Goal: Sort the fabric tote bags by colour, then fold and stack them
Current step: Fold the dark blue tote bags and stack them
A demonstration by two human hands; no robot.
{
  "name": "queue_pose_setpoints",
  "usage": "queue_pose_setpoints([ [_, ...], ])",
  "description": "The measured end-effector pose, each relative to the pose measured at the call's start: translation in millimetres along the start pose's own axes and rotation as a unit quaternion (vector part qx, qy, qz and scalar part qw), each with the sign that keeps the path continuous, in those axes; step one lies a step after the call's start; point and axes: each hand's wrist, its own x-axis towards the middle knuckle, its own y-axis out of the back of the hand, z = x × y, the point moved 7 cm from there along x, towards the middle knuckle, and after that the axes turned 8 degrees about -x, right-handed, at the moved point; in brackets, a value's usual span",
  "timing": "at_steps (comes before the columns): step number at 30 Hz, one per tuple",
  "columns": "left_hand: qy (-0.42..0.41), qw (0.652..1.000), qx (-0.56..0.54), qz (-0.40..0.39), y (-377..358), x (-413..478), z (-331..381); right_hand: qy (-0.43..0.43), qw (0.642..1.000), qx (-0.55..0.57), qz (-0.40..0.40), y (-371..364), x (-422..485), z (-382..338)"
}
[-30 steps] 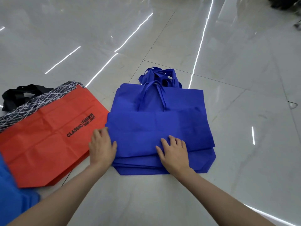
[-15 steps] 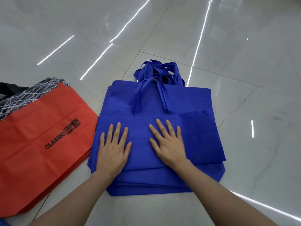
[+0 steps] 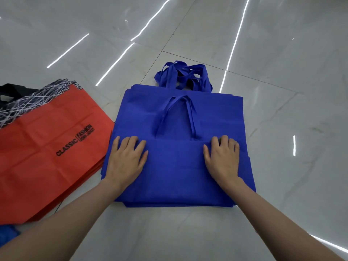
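Note:
A stack of blue tote bags (image 3: 178,113) lies flat on the glossy floor in front of me, handles bunched at the far end. The top blue bag (image 3: 175,166) is folded in half, its handles poking out from under the fold. My left hand (image 3: 125,159) presses flat on the left end of the fold, fingers straight. At the right end of the fold rests my right hand (image 3: 222,157), its fingertips bent over the folded edge. A stack of red tote bags (image 3: 47,157) printed "CLASSIC FASHION" lies to the left.
The red bags have a black-and-white scribble band and black handles (image 3: 11,91) at their far end. A scrap of blue cloth (image 3: 7,232) shows at the bottom-left corner. White marble tiles (image 3: 282,63) with bright light reflections surround both stacks.
Both hands have slid apart from the middle of the folded bag to its left and right ends, smoothing it. The view has shifted slightly.

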Motion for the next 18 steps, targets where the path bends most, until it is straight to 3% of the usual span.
queue_pose_setpoints([
  [6, 0.037, 0.995, -0.044, -0.077, -24, -3, -11, -0.017, 0.966, 0.218, -0.135, -13, 41, -33],
  [10, 0.015, 0.994, -0.077, -0.070, -23, 0, -12, -0.135, 0.882, 0.401, -0.206, -18, 72, -43],
  [14, -0.008, 0.996, -0.059, -0.065, -24, -2, -11, -0.168, 0.794, 0.557, -0.174, -5, 91, -44],
  [16, -0.014, 0.996, -0.051, -0.069, -23, -2, -10, -0.116, 0.790, 0.587, -0.135, 19, 88, -44],
  [18, -0.022, 0.996, -0.042, -0.074, -22, -4, -8, -0.033, 0.819, 0.566, -0.082, 46, 69, -42],
])
